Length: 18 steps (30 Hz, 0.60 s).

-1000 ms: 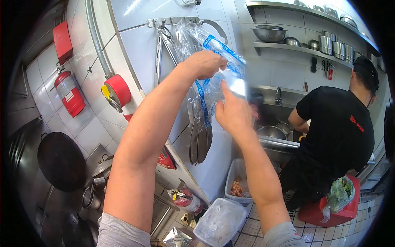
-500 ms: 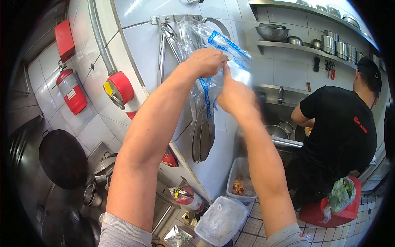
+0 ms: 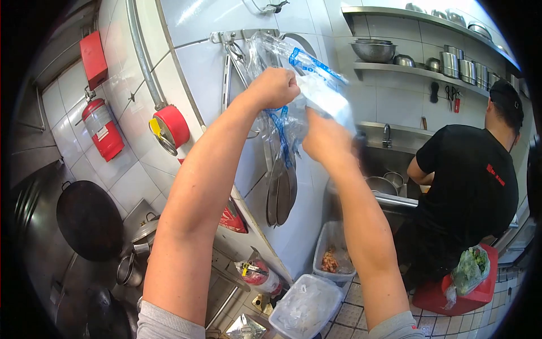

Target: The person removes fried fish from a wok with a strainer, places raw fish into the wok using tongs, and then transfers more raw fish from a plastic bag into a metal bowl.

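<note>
Reaching up against the steel wall panel (image 3: 197, 68), both of the person's arms are raised in front of a bundle of clear plastic bags (image 3: 293, 79) with blue print. The left hand (image 3: 275, 87) is closed into a fist around the bags near their upper part, pinching the film tight. The right hand (image 3: 326, 138) is just below and to the right of it, pressed into the loose film of the same bundle; it is blurred, and I cannot tell whether its fingers are curled shut or spread. The bags hang from the hook rail (image 3: 243, 37) at the top edge of the panel, beside long metal ladles (image 3: 280, 192) that dangle down the panel below the hands.

Further left on the tiled wall sit a red fire extinguisher (image 3: 103, 129) and a red round fitting (image 3: 169, 125) on a pipe. A dark wok (image 3: 89, 220) rests low at the left. Down on the tiled floor, near the panel's lower corner, stand a clear lidded tub (image 3: 307, 305) and, behind it, an open bin (image 3: 334, 257) with scraps inside. At the right another person in a black shirt (image 3: 468, 186) is bent over a sink (image 3: 389, 183). A red stool (image 3: 463, 288) beside that person carries a bag of greens (image 3: 470, 268). Shelves (image 3: 418, 68) above the sink hold metal bowls and canisters.
</note>
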Each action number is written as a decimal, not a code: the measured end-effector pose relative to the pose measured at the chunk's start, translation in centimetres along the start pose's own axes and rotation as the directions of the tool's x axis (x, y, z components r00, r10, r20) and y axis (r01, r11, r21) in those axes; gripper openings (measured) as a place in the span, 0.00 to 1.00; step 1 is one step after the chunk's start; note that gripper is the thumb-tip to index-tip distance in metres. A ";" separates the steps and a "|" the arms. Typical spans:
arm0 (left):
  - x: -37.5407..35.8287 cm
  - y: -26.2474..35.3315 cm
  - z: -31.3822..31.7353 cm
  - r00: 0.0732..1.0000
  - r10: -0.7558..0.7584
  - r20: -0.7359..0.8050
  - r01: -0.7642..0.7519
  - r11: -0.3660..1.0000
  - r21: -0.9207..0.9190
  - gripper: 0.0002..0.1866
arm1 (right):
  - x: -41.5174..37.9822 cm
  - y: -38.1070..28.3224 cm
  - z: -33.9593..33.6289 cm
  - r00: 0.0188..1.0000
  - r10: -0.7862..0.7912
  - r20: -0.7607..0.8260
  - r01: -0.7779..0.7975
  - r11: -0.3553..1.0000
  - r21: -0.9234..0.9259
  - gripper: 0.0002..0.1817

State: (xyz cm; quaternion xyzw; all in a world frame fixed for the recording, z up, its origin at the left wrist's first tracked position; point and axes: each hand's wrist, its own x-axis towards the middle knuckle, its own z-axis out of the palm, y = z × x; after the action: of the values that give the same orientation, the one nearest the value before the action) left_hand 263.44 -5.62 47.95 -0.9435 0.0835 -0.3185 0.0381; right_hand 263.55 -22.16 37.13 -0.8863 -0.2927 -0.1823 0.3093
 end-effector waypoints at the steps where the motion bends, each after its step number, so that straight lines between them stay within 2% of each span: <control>1: -0.3 0.2 -0.1 1.000 -0.028 0.011 0.028 1.000 -0.002 0.11 | -0.6 0.0 -0.2 0.999 -0.002 -0.032 0.004 0.998 0.070 0.30; 2: -0.5 0.4 -0.2 0.998 -0.055 0.036 0.056 0.998 -0.024 0.11 | -0.8 0.1 -0.4 0.998 0.000 -0.063 0.008 0.990 0.138 0.27; 4: -1.1 1.1 -0.1 0.990 -0.108 0.093 0.114 0.991 -0.070 0.11 | -0.1 1.0 0.4 0.953 -0.002 -0.303 0.078 0.968 0.240 0.21; 8: -1.9 1.4 0.4 0.984 0.042 0.170 -0.030 0.997 -0.071 0.11 | 2.2 3.1 1.9 0.769 0.028 -0.638 0.299 0.868 0.398 0.14; 11: -2.4 2.3 0.4 0.976 0.100 0.195 -0.087 0.993 -0.076 0.10 | 3.1 3.7 2.0 0.805 0.182 -0.564 0.282 0.719 0.635 0.15; 14: -2.5 3.1 0.2 0.964 0.089 0.249 -0.078 0.995 -0.055 0.10 | 3.3 3.3 2.3 0.758 0.219 -0.615 0.346 0.665 0.662 0.15; 17: -2.8 3.4 0.5 0.976 0.029 0.214 -0.004 0.993 -0.117 0.12 | 4.1 4.1 3.1 0.736 0.197 -0.647 0.366 0.689 0.626 0.20; 18: -2.7 3.2 0.9 0.983 -0.016 0.184 0.052 0.980 -0.192 0.13 | 4.3 4.3 3.4 0.750 0.176 -0.638 0.374 0.683 0.628 0.22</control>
State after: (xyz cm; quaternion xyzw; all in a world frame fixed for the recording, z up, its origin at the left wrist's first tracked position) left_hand 261.40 -8.29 45.21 -0.9690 0.0946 -0.2221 -0.0531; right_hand 269.99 -20.88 34.84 -0.5494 -0.2638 -0.3667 0.7029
